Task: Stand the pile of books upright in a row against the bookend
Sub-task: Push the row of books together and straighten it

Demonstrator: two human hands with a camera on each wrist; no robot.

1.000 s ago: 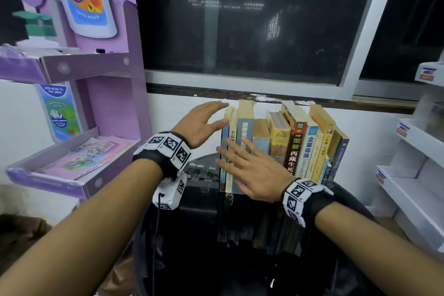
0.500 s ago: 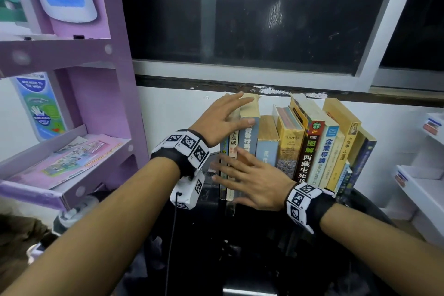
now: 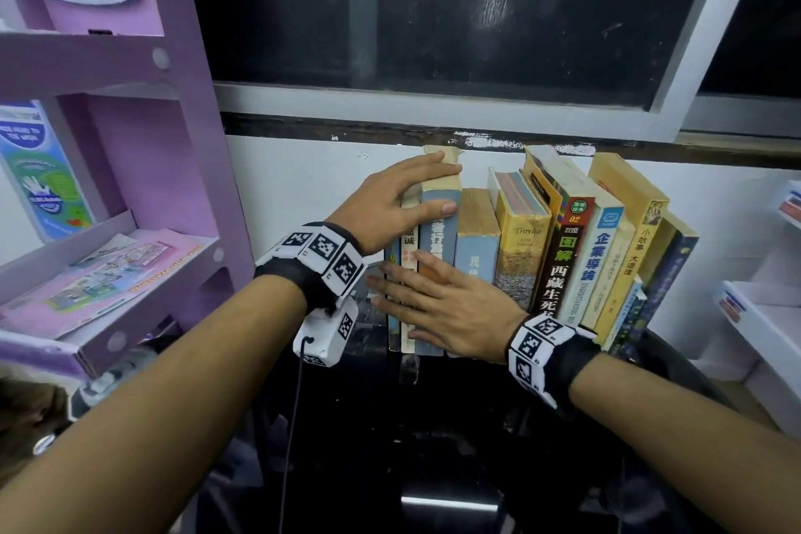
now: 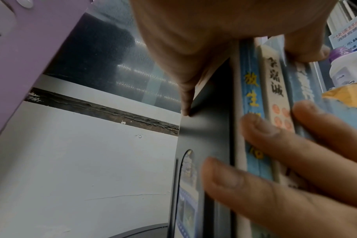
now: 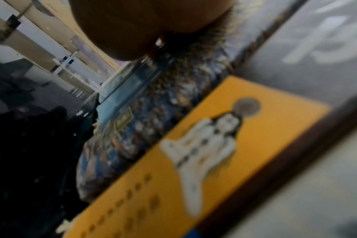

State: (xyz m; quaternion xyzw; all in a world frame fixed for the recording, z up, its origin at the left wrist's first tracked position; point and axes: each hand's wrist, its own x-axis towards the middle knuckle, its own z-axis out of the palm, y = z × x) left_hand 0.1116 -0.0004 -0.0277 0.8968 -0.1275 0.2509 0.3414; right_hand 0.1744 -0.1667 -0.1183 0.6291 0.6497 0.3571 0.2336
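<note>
A row of several books (image 3: 520, 247) stands upright on a dark glossy table (image 3: 433, 425), spines toward me; the right-hand ones lean left. My left hand (image 3: 450, 190) lies over the tops of the leftmost books, fingers straight, thumb across a blue spine. In the left wrist view a black bookend (image 4: 206, 128) stands flush against the row's left end. My right hand (image 3: 398, 273) presses flat on the lower spines, its straight fingers (image 4: 275, 145) reaching left to the bookend. The right wrist view shows blurred spines, one yellow (image 5: 214, 145).
A purple display rack (image 3: 130, 230) with leaflets stands close on the left. White shelves (image 3: 763, 317) are at the right. Behind the books are a white wall and a dark window (image 3: 433, 13).
My left hand has slid right, from beside the leftmost book onto the book tops, thumb now on the blue spine. My right hand stays flat on the spines. The view has moved closer.
</note>
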